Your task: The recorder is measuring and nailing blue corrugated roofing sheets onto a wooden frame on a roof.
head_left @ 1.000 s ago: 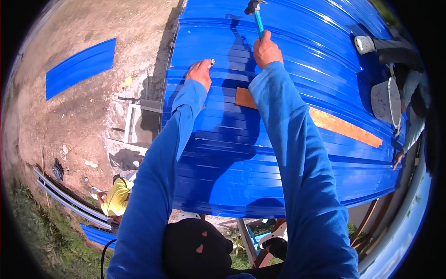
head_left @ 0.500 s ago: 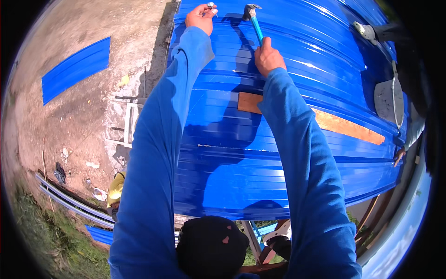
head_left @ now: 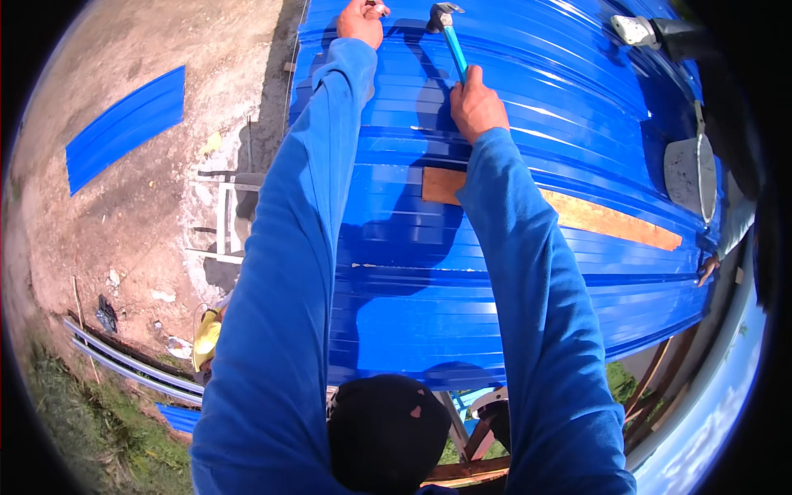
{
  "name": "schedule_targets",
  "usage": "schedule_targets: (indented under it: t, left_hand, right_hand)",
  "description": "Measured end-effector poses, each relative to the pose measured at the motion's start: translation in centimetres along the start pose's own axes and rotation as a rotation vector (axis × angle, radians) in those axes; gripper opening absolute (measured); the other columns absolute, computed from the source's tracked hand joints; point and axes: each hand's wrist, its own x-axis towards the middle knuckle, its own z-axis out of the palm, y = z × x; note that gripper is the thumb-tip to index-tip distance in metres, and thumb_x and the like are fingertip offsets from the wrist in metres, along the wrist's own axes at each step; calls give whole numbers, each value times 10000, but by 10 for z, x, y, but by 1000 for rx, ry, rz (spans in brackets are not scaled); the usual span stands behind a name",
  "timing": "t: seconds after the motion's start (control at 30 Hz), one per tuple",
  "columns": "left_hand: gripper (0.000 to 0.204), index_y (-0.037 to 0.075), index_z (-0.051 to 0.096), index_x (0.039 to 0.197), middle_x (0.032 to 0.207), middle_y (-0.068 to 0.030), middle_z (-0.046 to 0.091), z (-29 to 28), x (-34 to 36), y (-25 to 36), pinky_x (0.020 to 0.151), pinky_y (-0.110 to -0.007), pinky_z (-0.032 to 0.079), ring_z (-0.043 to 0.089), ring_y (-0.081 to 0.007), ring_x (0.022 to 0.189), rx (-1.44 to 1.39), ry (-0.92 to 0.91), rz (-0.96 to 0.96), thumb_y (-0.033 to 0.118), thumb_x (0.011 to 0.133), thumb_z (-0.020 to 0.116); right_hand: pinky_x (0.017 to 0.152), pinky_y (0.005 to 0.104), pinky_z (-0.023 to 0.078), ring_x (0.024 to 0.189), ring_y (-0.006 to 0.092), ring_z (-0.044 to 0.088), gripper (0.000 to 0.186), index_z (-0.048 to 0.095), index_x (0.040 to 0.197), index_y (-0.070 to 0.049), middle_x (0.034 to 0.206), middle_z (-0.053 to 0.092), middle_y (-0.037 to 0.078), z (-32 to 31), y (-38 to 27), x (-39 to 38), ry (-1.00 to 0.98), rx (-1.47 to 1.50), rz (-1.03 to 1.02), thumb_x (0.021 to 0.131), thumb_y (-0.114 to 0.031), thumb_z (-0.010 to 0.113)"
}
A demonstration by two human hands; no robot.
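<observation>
High on the blue ribbed metal sheet (head_left: 412, 318), my left hand (head_left: 361, 26) is closed, pinching a roofing nail (head_left: 380, 11) at its fingertips. My right hand (head_left: 478, 106) grips a claw hammer (head_left: 454, 51) by its teal handle. The hammer's dark metal head points away from me, raised to the right of the nail and apart from it. Both blue-sleeved arms stretch forward over the sheet. A wooden board (head_left: 615, 221) lies across the ribs, partly covered by my right forearm.
At the right stand a grey bucket (head_left: 691, 177) and another person's white shoe (head_left: 635, 31); a person's hand (head_left: 708, 266) touches the sheet edge. The ground lies below left, with a blue offcut (head_left: 128, 128) and metal rails (head_left: 132, 367). A dark rounded shape (head_left: 388, 433) is below me.
My left hand has shifted slightly up and right, still pinching the roofing nail. The hammer stays almost in place. The other person's white shoe has moved left and up.
</observation>
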Motion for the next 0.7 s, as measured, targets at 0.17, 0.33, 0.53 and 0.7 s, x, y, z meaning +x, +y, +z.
schedule_targets:
  t: [0.17, 0.33, 0.53, 0.7]
  left_hand:
    - [199, 45, 676, 1057, 969, -105, 668, -3, -3, -5, 752, -319, 524, 667, -198, 880, 29, 10, 13, 122, 874, 663]
    - [208, 47, 667, 1059, 987, -108, 662, 1, -9, -2, 759, -332, 527, 660, -208, 880, 40, 8, 14, 133, 869, 659]
    - [220, 50, 657, 1063, 1010, -112, 655, 3, -11, -4, 769, -348, 530, 651, -220, 881, 59, 25, 30, 146, 864, 655]
    - [231, 52, 648, 1066, 1028, -115, 649, 13, -15, -6, 776, -362, 532, 645, -230, 882, 72, 54, 55, 156, 860, 651]
  right_hand:
    - [786, 577, 505, 858, 507, 640, 260, 395, 1104, -77, 909, 669, 299, -1, -6, -3, -8, -5, 0, 967, -289, 456]
    - [789, 573, 504, 867, 503, 639, 273, 417, 1145, -77, 918, 671, 289, -2, -7, -5, 19, 8, 21, 960, -274, 458]
    - [822, 534, 504, 901, 481, 640, 336, 468, 1153, -52, 978, 658, 296, -1, -5, -9, 76, 64, 7, 919, -282, 540]
    - [834, 488, 507, 917, 457, 646, 448, 535, 1183, -41, 984, 661, 285, -8, 9, -20, 98, 205, 32, 902, -384, 597]
